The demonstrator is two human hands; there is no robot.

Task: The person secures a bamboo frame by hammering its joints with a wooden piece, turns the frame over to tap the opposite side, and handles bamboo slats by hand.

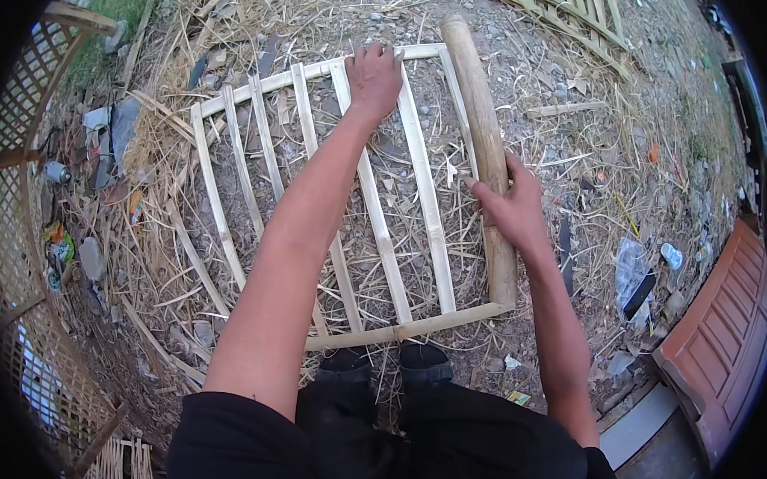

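A frame of pale bamboo strips (421,165) lies on the ground in front of my feet, with several slats running between a far rail and a near rail (421,326). My left hand (375,81) is closed over the far rail near the tops of two middle slats; what its fingers grip there is partly hidden. Along the frame's right side lies a thick bamboo pole (478,107). Around the lower half of that pole my right hand (512,206) is wrapped, thumb on the left side and fingers on the right.
A lattice panel (18,290) stands at the left edge. Another slatted bamboo piece (562,9) lies at the top right. At the lower right are a reddish-brown panelled board (713,336) and a plastic bag (631,271). Shavings and litter cover the ground.
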